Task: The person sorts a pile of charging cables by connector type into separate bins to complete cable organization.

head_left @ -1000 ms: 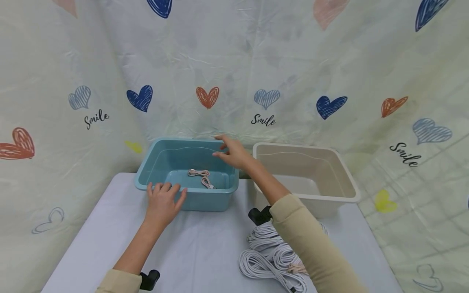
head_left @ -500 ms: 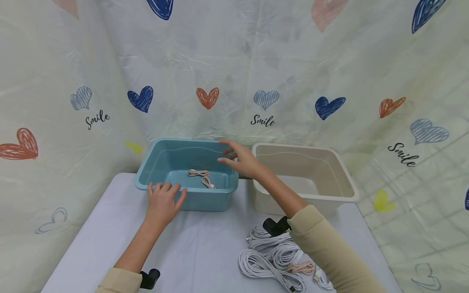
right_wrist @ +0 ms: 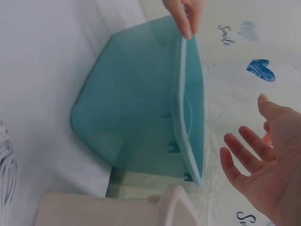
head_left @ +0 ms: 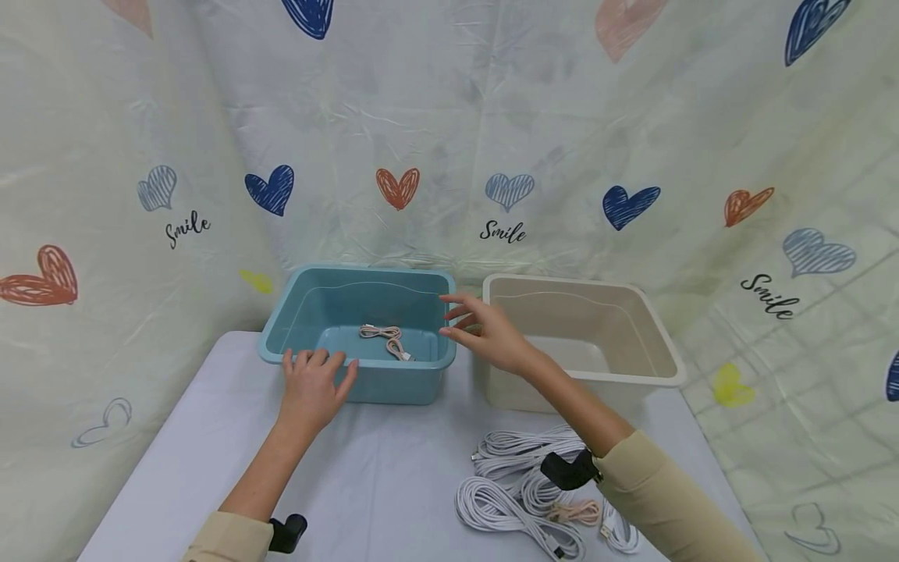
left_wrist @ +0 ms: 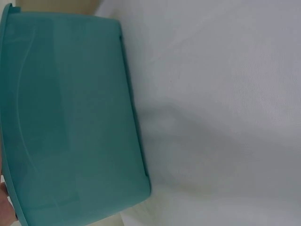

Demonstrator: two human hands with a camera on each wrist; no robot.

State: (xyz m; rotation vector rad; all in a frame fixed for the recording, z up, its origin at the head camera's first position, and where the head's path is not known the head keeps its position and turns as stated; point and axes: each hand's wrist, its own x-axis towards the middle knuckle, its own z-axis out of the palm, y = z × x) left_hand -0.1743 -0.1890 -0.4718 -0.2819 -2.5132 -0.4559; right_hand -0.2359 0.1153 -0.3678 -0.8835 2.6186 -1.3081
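Your right hand (head_left: 492, 339) has drawn back from over the blue bin (head_left: 360, 386) to its right rim, fingers spread, holding nothing. Left hand (head_left: 312, 386) stays flat on the near rim. Pink cable (head_left: 385, 339) lies inside; white cables (head_left: 520, 492) uncovered.

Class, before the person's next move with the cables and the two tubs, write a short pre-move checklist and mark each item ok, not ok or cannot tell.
1. Right hand free: ok, fingers spread, holding nothing, above the gap between the tubs.
2. Left hand steadying the blue tub: ok, fingers rest on its near rim.
3. Pink cable inside the blue tub: ok, lying on the tub floor.
4. Beige tub ready to receive: ok, nothing visible inside.
5. White cable bundles within reach: ok, on the table beside the right forearm.
6. Bundles free of tangles: cannot tell.
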